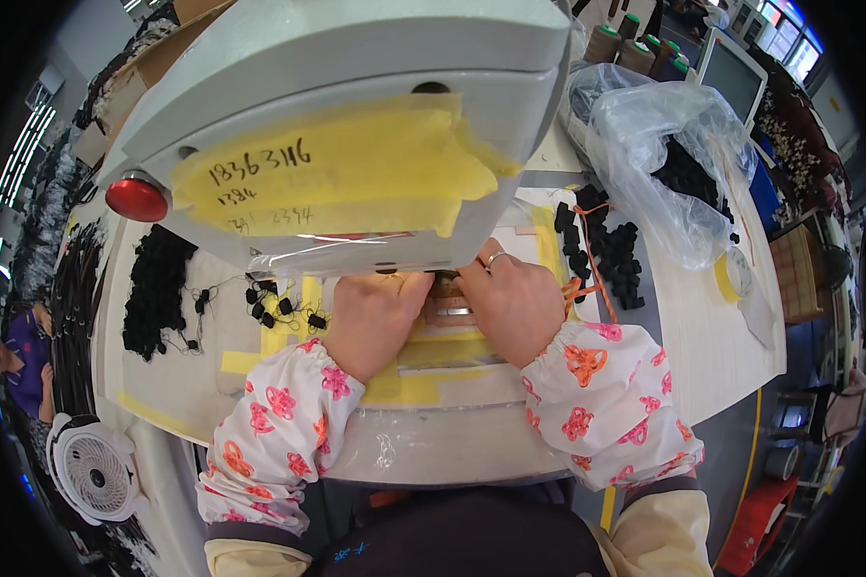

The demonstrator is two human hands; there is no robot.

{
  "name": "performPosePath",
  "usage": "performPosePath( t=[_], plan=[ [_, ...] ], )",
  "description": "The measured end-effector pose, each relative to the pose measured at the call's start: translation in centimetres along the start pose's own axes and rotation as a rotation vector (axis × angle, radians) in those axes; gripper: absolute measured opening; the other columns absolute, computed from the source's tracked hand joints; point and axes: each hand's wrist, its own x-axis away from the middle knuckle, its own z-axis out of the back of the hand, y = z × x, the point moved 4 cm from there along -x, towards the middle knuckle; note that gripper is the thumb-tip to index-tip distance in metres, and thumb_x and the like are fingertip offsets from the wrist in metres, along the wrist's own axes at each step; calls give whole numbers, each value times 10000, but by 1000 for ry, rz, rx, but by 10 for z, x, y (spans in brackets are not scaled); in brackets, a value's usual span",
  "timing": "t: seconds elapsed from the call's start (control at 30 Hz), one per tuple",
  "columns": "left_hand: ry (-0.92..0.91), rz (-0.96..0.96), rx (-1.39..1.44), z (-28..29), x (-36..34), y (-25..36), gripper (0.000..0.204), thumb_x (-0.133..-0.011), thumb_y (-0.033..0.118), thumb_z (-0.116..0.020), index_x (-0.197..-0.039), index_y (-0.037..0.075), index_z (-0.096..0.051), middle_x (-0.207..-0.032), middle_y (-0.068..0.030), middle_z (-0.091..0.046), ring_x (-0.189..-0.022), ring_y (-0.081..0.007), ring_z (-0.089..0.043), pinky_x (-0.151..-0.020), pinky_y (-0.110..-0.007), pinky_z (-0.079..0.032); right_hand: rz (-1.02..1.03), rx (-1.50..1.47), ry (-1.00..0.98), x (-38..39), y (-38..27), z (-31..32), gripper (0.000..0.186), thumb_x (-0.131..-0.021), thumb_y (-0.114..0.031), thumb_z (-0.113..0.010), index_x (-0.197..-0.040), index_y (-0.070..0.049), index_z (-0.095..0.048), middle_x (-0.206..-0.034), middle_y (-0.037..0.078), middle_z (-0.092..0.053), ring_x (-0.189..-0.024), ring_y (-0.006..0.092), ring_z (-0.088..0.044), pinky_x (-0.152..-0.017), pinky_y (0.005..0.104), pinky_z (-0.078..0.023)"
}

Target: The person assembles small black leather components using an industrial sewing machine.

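Observation:
My left hand [380,317] and my right hand [515,306] meet under the front of a grey-white sewing machine head [356,58]. Their fingers curl in toward each other around a small dark spot by the machine's metal plate [449,312]. The machine head covers most of the fingertips, so what they pinch cannot be made out. A ring shows on my right hand. Left of my left hand lie loose black pieces [284,306] joined by threads. Beyond my right hand are more small black pieces [618,255] and an orange cord [598,264].
A heap of black pieces [154,293] sits at the table's left. At the right stand a clear plastic bag [635,120] holding black pieces and a tape roll [731,276]. Thread cones [635,56] are behind. A red knob [136,198] juts from the machine; a white fan [96,473] stands lower left.

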Motion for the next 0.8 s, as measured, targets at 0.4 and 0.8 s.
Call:
performPosePath(
  t=[0.4,0.8],
  plan=[
    [-12,122,146,6,7,-2,256,-668,96,-631,-924,84,-634,-658,-50,-594,-594,-222,-594,-527,-344,-463,104,-157,46,26,-29,4,309,-699,-50,-570,-1001,15,-595,-1142,168,-574,-545,185,-593,-500,297,-491],
    [-14,261,224,9,5,-6,206,-717,75,-629,-919,101,-659,-755,-71,-644,-676,-249,-621,-563,-345,-473,100,8,16,22,-34,0,275,-772,-87,-593,-1025,18,-608,-1155,149,-593,-532,159,-568,-470,288,-469]
  ],
)
